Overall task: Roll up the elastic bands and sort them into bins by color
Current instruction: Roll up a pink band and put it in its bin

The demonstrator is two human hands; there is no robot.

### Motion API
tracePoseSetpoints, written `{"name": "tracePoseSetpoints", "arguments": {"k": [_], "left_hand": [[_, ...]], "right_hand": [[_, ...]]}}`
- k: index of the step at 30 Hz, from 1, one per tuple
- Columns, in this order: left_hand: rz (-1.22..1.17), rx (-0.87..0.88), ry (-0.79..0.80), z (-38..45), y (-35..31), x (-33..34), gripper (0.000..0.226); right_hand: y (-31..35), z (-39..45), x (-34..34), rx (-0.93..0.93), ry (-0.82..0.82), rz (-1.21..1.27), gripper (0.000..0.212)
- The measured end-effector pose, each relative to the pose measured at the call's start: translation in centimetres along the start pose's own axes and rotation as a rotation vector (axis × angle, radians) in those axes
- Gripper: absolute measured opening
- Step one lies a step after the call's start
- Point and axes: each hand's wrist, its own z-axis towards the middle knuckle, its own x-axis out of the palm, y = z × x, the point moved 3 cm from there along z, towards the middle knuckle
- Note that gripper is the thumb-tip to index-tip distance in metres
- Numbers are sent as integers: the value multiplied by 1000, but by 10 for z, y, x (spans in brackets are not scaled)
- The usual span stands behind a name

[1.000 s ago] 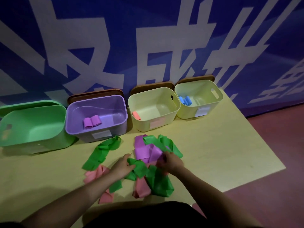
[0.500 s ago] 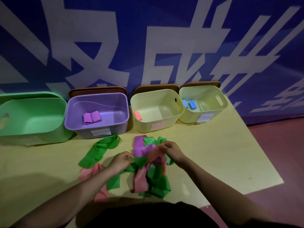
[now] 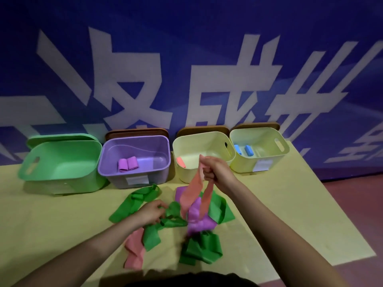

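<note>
A blue banner (image 3: 186, 59) with large white characters fills the back. In front of it lies a yellow table (image 3: 279, 214). Four bins stand in a row along its far edge. The green bin (image 3: 62, 162), far left, tilts toward the camera. Next comes the purple bin (image 3: 136, 175) with two purple rolls (image 3: 128, 164) side by side on its floor. Then a cream bin (image 3: 199, 146) with one pink roll (image 3: 181, 161) at its left wall. Far right, a second cream bin (image 3: 261, 160) holds two blue rolls (image 3: 243, 149). Brown lids (image 3: 136, 131) lean behind three of the bins.

Near the table's front lies a tangled pile of bands: green bands (image 3: 201, 249) spread widest, a purple band (image 3: 199, 220) in the middle, and a second pink band (image 3: 135, 251) at the left front.

The right hand (image 3: 215, 170) is raised over the pile, in front of the first cream bin, fist clenched round the top of a pink band (image 3: 188, 195); the band's two strands hang down into the pile. The left hand (image 3: 152, 211) rests low on the pile, fingers curled round a bunched green band (image 3: 173, 214).
</note>
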Motion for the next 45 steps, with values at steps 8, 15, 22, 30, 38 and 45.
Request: {"name": "tracePoseSetpoints", "arguments": {"k": [8,15,22,30,38,45], "left_hand": [[-484,483,-372,-53,-99,-60,19],[-556,474,-125,-98,-124,-44,24],[-603,521,-62,-127,-100,-29,25],[-842,548,-113,-143,-97,-49,10],[-724,457,-189,-140,-86,-62,14],[-844,312,-178,-135,-74,-58,20]], "right_hand": [[65,-35,42,-113,211,-207,20],[69,-45,45,-182,131,-90,33],[67,-52,15,-212,-109,83,27],[45,-68,13,-241,-115,-321,20],[40,-87,17,-338,-205,-321,18],[30,-115,44,-495,-99,-421,21]]}}
